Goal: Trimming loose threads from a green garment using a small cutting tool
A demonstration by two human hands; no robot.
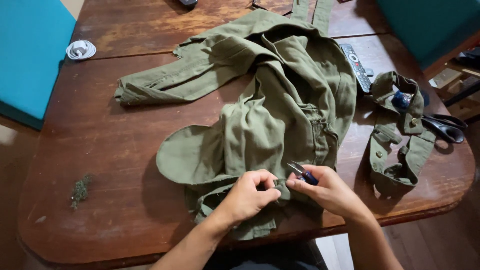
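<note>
An olive-green garment lies crumpled across a brown wooden table, one sleeve stretched to the left. My left hand pinches a fold of its fabric near the table's front edge. My right hand grips the same fold from the right and holds a small blue-handled thread snipper, its blades pointing up and left over the cloth. The two hands almost touch.
A cut-off strip of green cloth with brass buttons lies at the right, with black scissors and a blue thread spool by it. A remote control sits behind it. A white coiled cable is far left; a thread-scrap pile is front left.
</note>
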